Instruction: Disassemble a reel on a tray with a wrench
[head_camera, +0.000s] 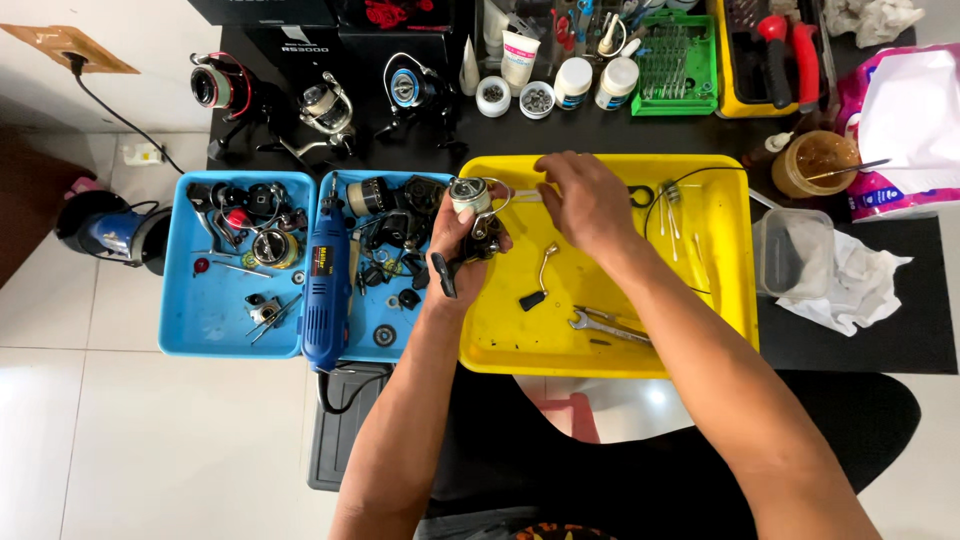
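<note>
both bare forearms reach forward, left hand (462, 232) curled in a grip, right hand (585, 200) pinching with fingertips

We are looking at a small repair bench for fishing reels, set up on a pale tiled floor. At 12 o'clock a black tabletop (600, 130) carries three assembled spinning reels (325, 105), small white jars (575, 82), a green bit rack (678, 62) and a yellow toolbox with red-handled pliers (775, 55). At 9 o'clock two shallow blue plastic trays (200, 320) hold loose reel parts and a blue rotary tool (325, 290). At the centre, a wide yellow plastic tray (700, 300) holds a steel spanner (605, 325).
</note>
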